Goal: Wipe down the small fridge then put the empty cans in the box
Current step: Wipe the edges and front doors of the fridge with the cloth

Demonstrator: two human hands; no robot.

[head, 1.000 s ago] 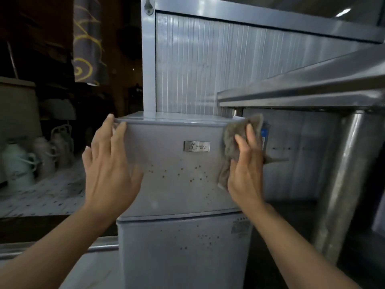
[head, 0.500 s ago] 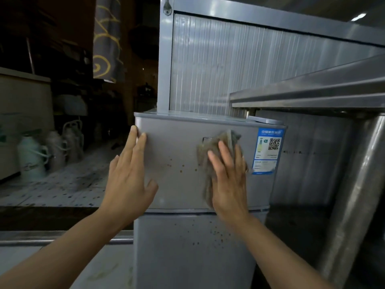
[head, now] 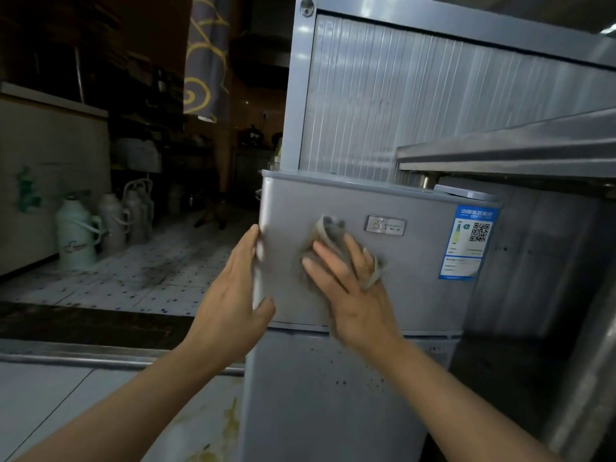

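The small grey fridge (head: 416,261) stands in front of me, with a logo plate and a blue sticker on its upper door and dark spots on the lower door. My right hand (head: 350,288) presses a grey cloth (head: 328,233) flat against the left part of the upper door with straight fingers. My left hand (head: 233,288) holds the door's left edge, fingers along the side and thumb on the front. No cans and no box are in view.
A steel table (head: 520,151) juts out over the fridge's right side, with its leg (head: 586,388) at the right. A ribbed metal wall (head: 400,105) rises behind. Several thermos flasks (head: 78,228) stand on the tiled floor (head: 150,271) at left.
My right hand has swept the cloth leftward across the upper door, from the right edge to left of the logo plate. My left hand has slid down the door's left edge. The view shifted.
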